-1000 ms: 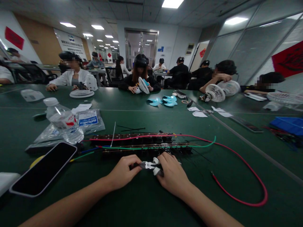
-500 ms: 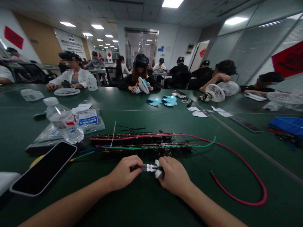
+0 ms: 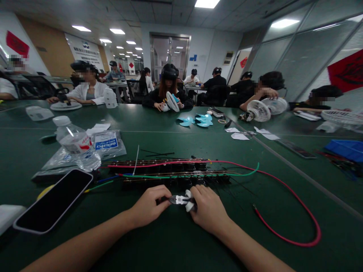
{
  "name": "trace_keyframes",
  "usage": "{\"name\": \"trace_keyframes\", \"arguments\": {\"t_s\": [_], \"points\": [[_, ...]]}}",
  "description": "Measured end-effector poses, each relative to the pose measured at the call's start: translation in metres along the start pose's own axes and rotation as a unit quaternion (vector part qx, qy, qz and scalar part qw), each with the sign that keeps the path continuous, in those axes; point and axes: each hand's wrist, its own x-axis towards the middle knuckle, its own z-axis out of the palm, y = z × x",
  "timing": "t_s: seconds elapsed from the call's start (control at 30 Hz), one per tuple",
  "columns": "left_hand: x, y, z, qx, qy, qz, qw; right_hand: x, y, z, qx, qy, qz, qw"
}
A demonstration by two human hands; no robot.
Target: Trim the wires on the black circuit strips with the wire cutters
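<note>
Pliers [image 3: 179, 200] with pale handle ends lie between my hands, jaws toward the left. My right hand [image 3: 208, 207] is closed round their handles. At the tip of the jaws, the fingers of my left hand [image 3: 151, 206] are pinched together; what they hold, if anything, is too small to make out. Just beyond my hands lie two long black strips [image 3: 176, 183] with thin copper-coloured wires along them. A red cable [image 3: 295, 189] and a green wire [image 3: 159, 176] run across the strips. A white zip tie [image 3: 136, 160] sticks up at their left part.
To the left are a phone [image 3: 55, 200], a plastic bottle [image 3: 76, 143] and a clear bag with a blue label [image 3: 106, 141]. Farther back on the green table [image 3: 159, 132] are blue fan blades [image 3: 202, 121] and papers [image 3: 239, 136]. Several people sit beyond, some holding fan parts.
The person at the far left side of the table has moved a round fan part leftward. My hands and the pliers look almost unchanged.
</note>
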Motion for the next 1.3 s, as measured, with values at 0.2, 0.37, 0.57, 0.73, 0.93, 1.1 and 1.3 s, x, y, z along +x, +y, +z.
{"name": "trace_keyframes", "arguments": {"t_s": [0.2, 0.37, 0.57, 0.73, 0.93, 1.1, 1.3], "points": [[-0.0007, 0.0012, -0.0005, 0.005, -0.003, -0.007, 1.0, 0.0017, -0.0005, -0.0025, -0.006, 0.02, -0.007, 1.0], [-0.0003, 0.0022, -0.0015, 0.005, -0.002, -0.005, 1.0, 0.0019, 0.0019, 0.0, -0.006, 0.02, -0.008, 1.0], [-0.0009, 0.0033, -0.001, 0.008, -0.004, -0.011, 1.0, -0.0012, 0.0039, 0.0028, 0.008, -0.001, 0.003, 1.0], [-0.0019, 0.0049, -0.0015, 0.02, -0.002, -0.02, 1.0, -0.0022, 0.0035, 0.0026, 0.001, -0.004, 0.01, 1.0], [-0.0015, 0.0042, -0.0013, 0.03, 0.006, -0.022, 0.999, -0.0015, 0.0025, 0.0022, -0.013, 0.003, 0.009, 1.0], [-0.0005, 0.0035, -0.0012, 0.046, 0.012, -0.022, 0.999, -0.0005, 0.0008, 0.0006, -0.011, 0.01, 0.01, 1.0], [-0.0011, 0.002, -0.0005, 0.038, 0.017, -0.031, 0.999, -0.0005, -0.001, -0.0021, 0.007, 0.006, 0.019, 1.0]]}}
